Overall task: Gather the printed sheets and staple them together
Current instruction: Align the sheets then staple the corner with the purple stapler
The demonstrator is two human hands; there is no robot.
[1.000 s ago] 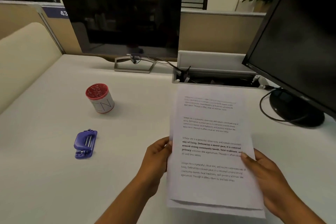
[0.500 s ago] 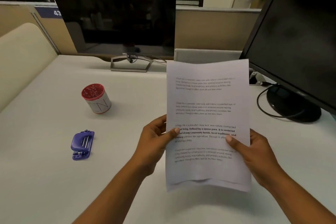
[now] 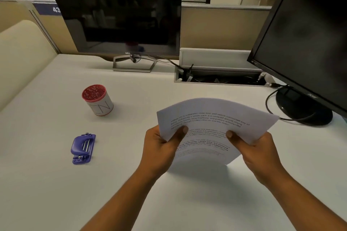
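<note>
1. A person's left hand and right hand hold a thin stack of white printed sheets above a pale grey desk, in front of the person and right of centre.
2. The sheets bow upward in an arch, printed face up, with the far edge tipped away from the camera. Each hand grips one side edge.
3. The left thumb and the right thumb press down on the printed face. The other fingers are curled beneath the paper and hidden by it.
4. A small purple plastic stapler lies flat on the desk, well apart to the left of the left hand and touched by neither hand.
5. A white cylindrical container with a red patterned top stands upright behind the stapler, farther from the person.
6. A wide black flat-screen monitor on a grey metal frame stand stands at the back of the desk, its screen dark.
7. A second black monitor on a round black base stands at the right, angled inward, near the right side of the sheets. A black cable loops on the desk beside its base.
8. A grey cable box with its lid raised is set into the desk between the two monitors, directly behind the sheets. Plugs and wires show inside it.
9. Beige partition panels close off the back of the desk, and a cream padded panel runs along its left side.
</note>
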